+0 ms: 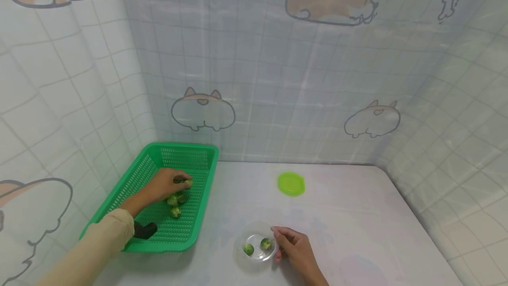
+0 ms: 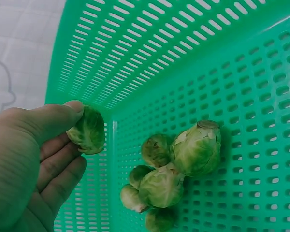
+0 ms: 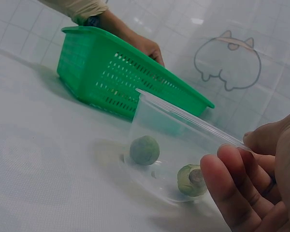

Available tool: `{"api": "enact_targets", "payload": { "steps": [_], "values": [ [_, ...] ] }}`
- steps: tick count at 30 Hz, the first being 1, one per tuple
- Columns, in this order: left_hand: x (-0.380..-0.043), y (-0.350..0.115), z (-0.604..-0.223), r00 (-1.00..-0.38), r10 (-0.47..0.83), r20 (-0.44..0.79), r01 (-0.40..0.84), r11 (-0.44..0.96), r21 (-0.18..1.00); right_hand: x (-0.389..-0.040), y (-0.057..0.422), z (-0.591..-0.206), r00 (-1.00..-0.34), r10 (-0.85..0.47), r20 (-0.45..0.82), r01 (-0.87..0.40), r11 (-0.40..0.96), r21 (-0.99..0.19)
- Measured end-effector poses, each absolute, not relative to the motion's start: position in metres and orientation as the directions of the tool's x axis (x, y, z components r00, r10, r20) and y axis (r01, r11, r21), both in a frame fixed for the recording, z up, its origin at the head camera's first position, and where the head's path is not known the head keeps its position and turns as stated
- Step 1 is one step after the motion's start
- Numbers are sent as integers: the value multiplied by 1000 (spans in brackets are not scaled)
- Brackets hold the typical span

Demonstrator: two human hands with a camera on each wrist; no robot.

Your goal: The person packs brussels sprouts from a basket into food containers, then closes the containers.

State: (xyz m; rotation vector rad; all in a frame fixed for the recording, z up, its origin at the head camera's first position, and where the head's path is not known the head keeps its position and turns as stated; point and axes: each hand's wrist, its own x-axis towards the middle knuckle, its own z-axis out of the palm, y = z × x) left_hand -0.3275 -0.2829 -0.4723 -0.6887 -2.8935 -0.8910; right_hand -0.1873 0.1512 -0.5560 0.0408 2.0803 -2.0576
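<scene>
Between thumb and fingers my left hand (image 2: 34, 159) pinches a Brussels sprout (image 2: 89, 130), held above the floor of a green basket (image 1: 206, 215). Several more Brussels sprouts (image 2: 162, 186) lie clustered in the basket below it. My right hand (image 1: 296, 250) pinches the rim of a clear plastic tub (image 3: 150, 113) that stands on the table to the right of the basket. Inside the tub sit two sprouts, one nearer the left (image 3: 144, 150) and one (image 3: 189, 180) close to my right fingers.
A bright green lid (image 1: 291, 184) lies flat on the white table (image 1: 357, 215) behind the tub. Tiled-pattern sheeting (image 1: 258, 78) with cartoon dogs rises at the back and both sides. A dark band shows at the left wrist.
</scene>
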Motion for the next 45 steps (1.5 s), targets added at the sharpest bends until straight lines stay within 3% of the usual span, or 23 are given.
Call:
{"api": "enact_targets", "payload": {
  "steps": [22,45],
  "values": [
    [-300,-271,-448,-905,353,237,420,658,625,-187,151,-556,-974,-128,-189,186,35,-982],
    [-272,-221,-434,-858,454,241,471,505,723,-187,149,-554,-973,-121,-194,192,32,-981]
  ]
}}
